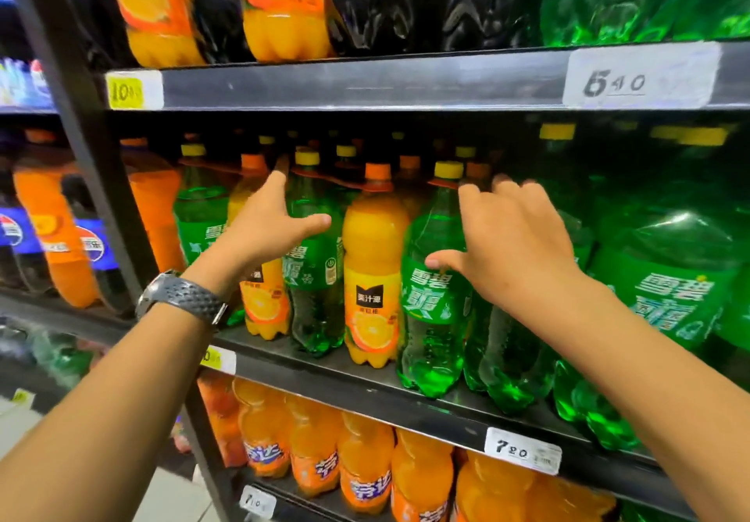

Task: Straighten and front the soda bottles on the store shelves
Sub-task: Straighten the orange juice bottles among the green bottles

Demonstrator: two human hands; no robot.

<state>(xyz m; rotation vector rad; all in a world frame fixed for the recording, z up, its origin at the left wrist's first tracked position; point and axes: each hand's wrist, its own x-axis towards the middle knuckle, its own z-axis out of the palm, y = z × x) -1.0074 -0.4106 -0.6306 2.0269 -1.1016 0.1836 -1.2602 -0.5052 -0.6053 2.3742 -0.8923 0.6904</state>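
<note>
While both arms reach toward the dark metal middle shelf (pixel 365 383), the left hand (pixel 264 229) is wide open, its fingers straight and pointing into the row and its thumb stretched out to the right. It sits in front of the gap between a partly hidden orange plastic bottle (pixel 264 306) and a clear green plastic bottle with a yellow cap (pixel 312 278), with the thumb lying across that green bottle's shoulder. A grey perforated wristwatch (pixel 182 298) is strapped on the left wrist.

The right hand (pixel 515 241) is also open, its fingers spread. Its thumb rests on the upper label of a front green soda bottle with a yellow cap (pixel 430 318), and its fingers reach past that bottle's right shoulder toward the bottles behind. Whether those fingers touch anything cannot be told.

Between the two hands a tall orange juice bottle with an orange cap (pixel 371 245) stands upright at the shelf's front edge, its label facing out, just beside the front green soda bottle. Larger green bottles (pixel 669 278) fill the shelf to the right of the right hand. Orange soda bottles (pixel 365 460) line the shelf below, near a white handwritten price tag (pixel 523 450).
</note>
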